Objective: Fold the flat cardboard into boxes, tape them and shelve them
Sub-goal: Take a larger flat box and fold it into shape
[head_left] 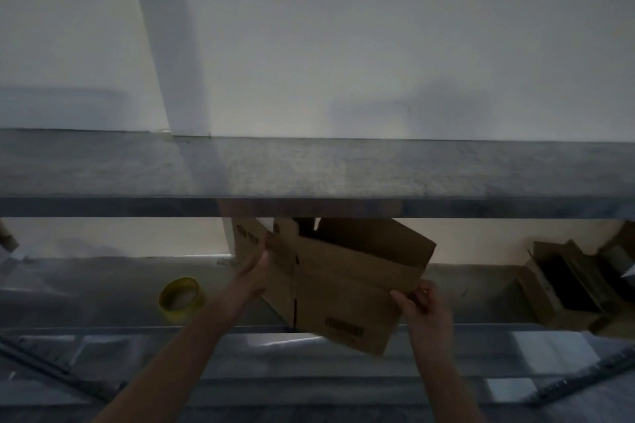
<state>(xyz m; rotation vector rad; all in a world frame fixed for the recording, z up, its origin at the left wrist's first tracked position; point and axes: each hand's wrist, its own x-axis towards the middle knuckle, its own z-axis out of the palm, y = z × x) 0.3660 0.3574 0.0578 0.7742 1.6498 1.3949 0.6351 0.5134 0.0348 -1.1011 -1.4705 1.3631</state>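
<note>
A brown cardboard box [347,285], partly opened out with its flaps loose, hangs tilted in the air above the lower metal shelf [103,288]. My left hand [256,273] grips its upper left edge, thumb on the front panel. At the box's lower right edge, my right hand [424,306] pinches the panel between thumb and fingers. The box's top is partly hidden behind the front lip of the upper shelf [309,206]. A yellow roll of tape [180,297] lies on the lower shelf, left of my left forearm.
The upper shelf surface [309,168] spans the view at mid height, with a white wall and pillar behind. Several open cardboard boxes [570,282] sit at the right end of the lower shelf. A metal rail [309,333] runs along the shelf's front.
</note>
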